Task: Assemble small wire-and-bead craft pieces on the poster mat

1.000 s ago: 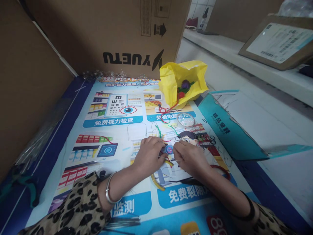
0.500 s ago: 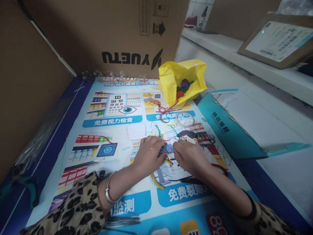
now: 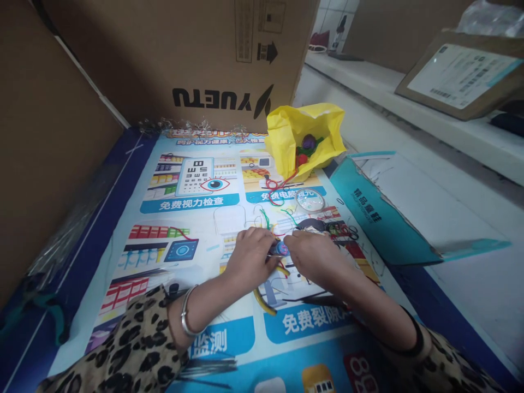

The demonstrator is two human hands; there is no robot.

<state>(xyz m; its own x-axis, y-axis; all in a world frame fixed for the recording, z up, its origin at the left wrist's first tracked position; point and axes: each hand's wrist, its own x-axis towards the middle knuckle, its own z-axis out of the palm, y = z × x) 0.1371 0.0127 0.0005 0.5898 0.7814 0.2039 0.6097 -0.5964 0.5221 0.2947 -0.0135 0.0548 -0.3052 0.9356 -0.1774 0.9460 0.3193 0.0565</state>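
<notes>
A small round blue-and-pink piece (image 3: 282, 248) sits between my two hands, low over the printed sheet. My left hand (image 3: 251, 254) is closed, its thumb and fingers gripping this piece from the left. My right hand (image 3: 313, 255) is pinched right beside the piece; whatever its fingertips hold is hidden. Yellow and red strands stick out below the piece, near my left thumb. Just beyond my fingers lie a green thread (image 3: 265, 218) and a second green thread end (image 3: 291, 216). A curved yellow strip (image 3: 264, 303) rests nearer to me, under my left wrist.
A yellow bag (image 3: 282, 142) holds purple and red balls, with red cord trailing out. Near it lies a clear round item (image 3: 310, 201). A teal box (image 3: 368, 213) stands right, teal-handled pliers (image 3: 59, 322) left, dark wires (image 3: 208, 367) in front. Cardboard (image 3: 184, 54) walls the back.
My right hand has shifted slightly left and up, closer against the round piece. My left hand keeps its grip. The whole view has moved slightly.
</notes>
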